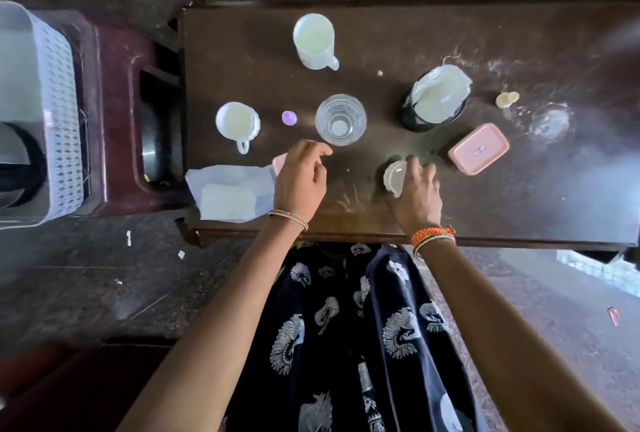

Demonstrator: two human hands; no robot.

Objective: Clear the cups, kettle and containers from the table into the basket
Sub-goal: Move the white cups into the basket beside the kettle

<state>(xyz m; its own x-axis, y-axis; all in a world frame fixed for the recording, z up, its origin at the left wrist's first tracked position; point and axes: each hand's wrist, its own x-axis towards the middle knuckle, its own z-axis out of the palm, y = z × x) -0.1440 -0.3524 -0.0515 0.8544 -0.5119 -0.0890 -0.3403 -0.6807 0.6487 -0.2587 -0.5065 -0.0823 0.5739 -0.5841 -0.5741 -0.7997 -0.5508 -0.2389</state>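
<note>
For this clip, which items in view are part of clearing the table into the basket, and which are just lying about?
Part of the job:
white basket
tall white mug
small white cup
clear glass
small white container under the right hand
pink lidded box
black container

Lying about:
purple cap
white paper
beige lump

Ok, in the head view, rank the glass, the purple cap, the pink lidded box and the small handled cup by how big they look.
1. Pink box and glass: too alike to rank.
2. Small cup, slightly smaller.
3. Purple cap, by far the smallest.
</note>
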